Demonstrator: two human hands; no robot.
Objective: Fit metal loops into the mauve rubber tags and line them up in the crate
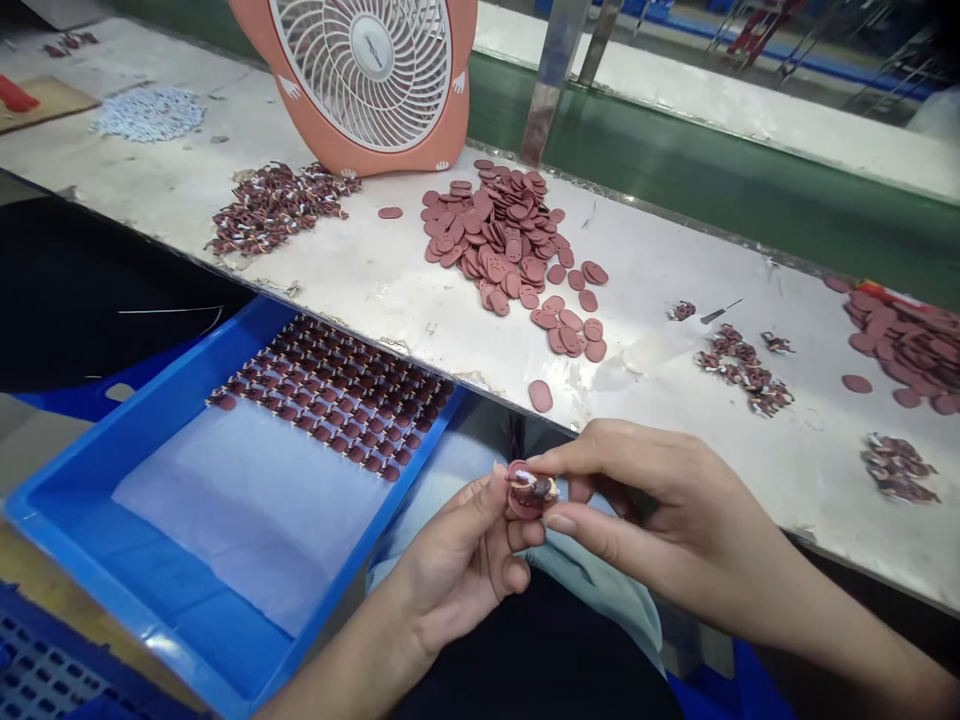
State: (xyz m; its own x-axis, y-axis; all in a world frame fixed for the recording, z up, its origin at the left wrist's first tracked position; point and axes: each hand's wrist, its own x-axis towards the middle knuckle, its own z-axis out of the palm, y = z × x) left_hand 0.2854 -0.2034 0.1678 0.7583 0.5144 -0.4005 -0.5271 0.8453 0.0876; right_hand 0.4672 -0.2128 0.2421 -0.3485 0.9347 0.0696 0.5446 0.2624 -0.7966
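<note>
Over my lap, my left hand (472,550) pinches a reddish-brown oval disc (523,508) between thumb and fingers. On that disc lies a small brown-and-white figurine (534,485), too small to make out in detail. My right hand (637,500) has its thumb and forefinger closed on the figurine's right end, pressing it against the disc. Just beyond my hands, a single loose oval disc (540,395) rests by the table's front edge. A large heap of the same discs (502,235) sits farther back.
An orange fan (375,160) stands behind the disc heap, beside a pile of small brown figurines (274,210). Right are figurine clusters (742,370), a pointed tool (721,312) and more discs (911,350). A blue tray (90,560) at left holds rows of finished-looking pieces (337,395).
</note>
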